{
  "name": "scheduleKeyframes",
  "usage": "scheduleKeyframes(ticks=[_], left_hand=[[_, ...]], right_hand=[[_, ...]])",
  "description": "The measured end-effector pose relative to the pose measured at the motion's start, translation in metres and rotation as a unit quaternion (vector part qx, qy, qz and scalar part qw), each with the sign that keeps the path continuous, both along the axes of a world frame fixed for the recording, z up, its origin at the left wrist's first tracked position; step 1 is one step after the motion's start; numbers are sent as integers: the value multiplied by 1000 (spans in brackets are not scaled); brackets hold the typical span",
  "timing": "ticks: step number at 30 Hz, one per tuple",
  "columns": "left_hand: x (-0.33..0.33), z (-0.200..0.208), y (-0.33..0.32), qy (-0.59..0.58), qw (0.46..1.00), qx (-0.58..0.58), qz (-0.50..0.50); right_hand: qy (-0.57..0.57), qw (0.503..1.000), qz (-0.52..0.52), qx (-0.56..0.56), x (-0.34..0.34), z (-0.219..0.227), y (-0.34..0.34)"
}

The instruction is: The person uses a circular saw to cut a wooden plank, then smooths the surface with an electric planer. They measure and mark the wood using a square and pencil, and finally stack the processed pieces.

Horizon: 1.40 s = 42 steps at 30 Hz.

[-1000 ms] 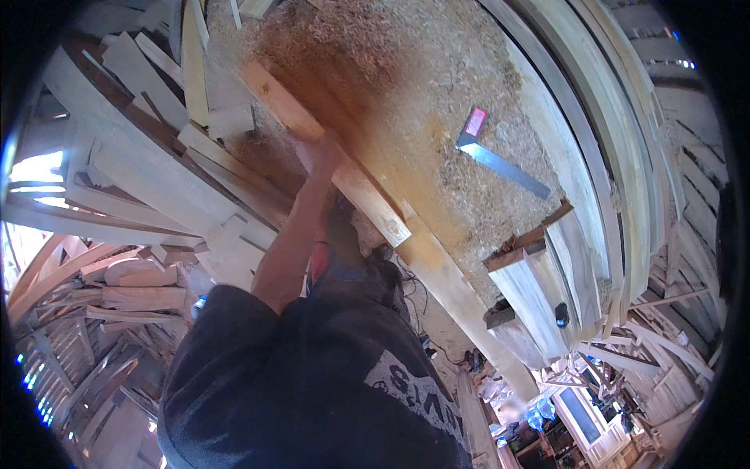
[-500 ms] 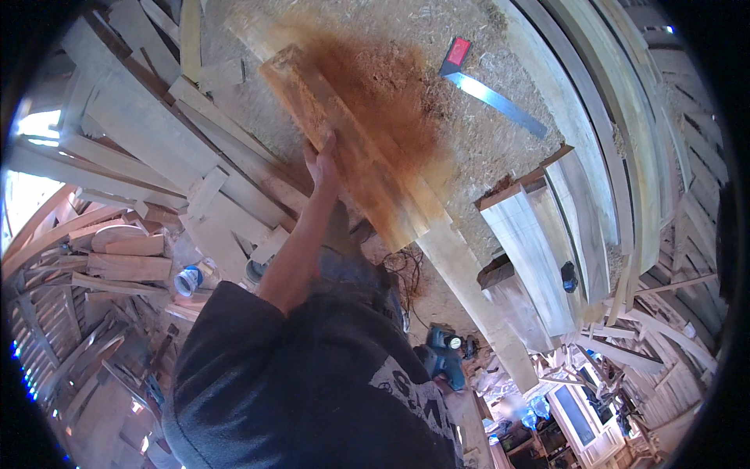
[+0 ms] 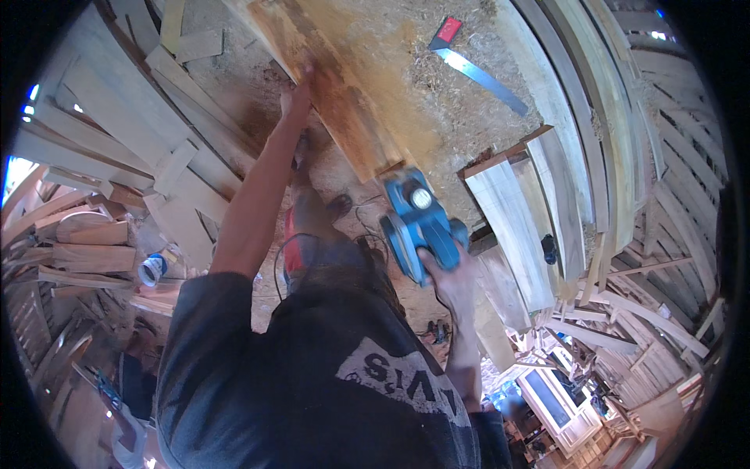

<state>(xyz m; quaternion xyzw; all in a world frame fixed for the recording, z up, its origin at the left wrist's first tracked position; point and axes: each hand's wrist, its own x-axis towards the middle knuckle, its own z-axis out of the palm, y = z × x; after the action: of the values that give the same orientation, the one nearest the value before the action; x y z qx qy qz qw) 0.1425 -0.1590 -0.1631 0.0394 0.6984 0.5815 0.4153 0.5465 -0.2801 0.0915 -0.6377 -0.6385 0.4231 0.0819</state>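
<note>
My left hand (image 3: 297,94) grips the left edge of a long brown plank (image 3: 344,113) far up its length. Its thumb lies over the top face. With my right hand (image 3: 451,277) I hold a blue electric planer (image 3: 428,227) by its handle. The planer's front end is at the near end of the plank. Whether its sole touches the wood is hidden. Under the plank is a pale sawdust-strewn work surface, and brown dust lies beside the plank.
A try square (image 3: 480,80) with a red-and-dark stock lies right of the plank. Short thick boards (image 3: 512,230) and long planks (image 3: 605,125) lie further right. Stacked boards (image 3: 129,117) fill the left, with a white tub (image 3: 152,270) below. A cable (image 3: 280,266) hangs near my legs.
My right hand has come into view holding the planer, which stood lower right before; it is now at the plank's near end. The plank and left hand appear higher in view.
</note>
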Motion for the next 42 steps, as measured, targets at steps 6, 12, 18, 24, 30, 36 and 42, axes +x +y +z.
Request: scheduleKeyframes(ticks=[6, 12, 18, 24, 30, 36, 42], left_hand=[[49, 25, -55, -198, 980, 7, -25], [39, -10, -67, -339, 939, 50, 34], [31, -19, -77, -378, 921, 96, 11], [21, -7, -78, -417, 908, 35, 29], [12, -11, -84, -478, 875, 78, -4], [16, -21, -90, -505, 860, 70, -4], [48, -27, -100, -529, 846, 34, -51]], right_hand=[[52, 997, 54, 3, -35, -41, 49], [109, 993, 51, -4, -62, -64, 61], [48, 996, 76, 7, -146, -53, 103], [70, 994, 89, 1, -259, -71, 172], [81, 973, 176, 123, -384, -92, 241], [4, 941, 259, 218, -540, -137, 330], [11, 935, 310, 172, -603, -149, 380]])
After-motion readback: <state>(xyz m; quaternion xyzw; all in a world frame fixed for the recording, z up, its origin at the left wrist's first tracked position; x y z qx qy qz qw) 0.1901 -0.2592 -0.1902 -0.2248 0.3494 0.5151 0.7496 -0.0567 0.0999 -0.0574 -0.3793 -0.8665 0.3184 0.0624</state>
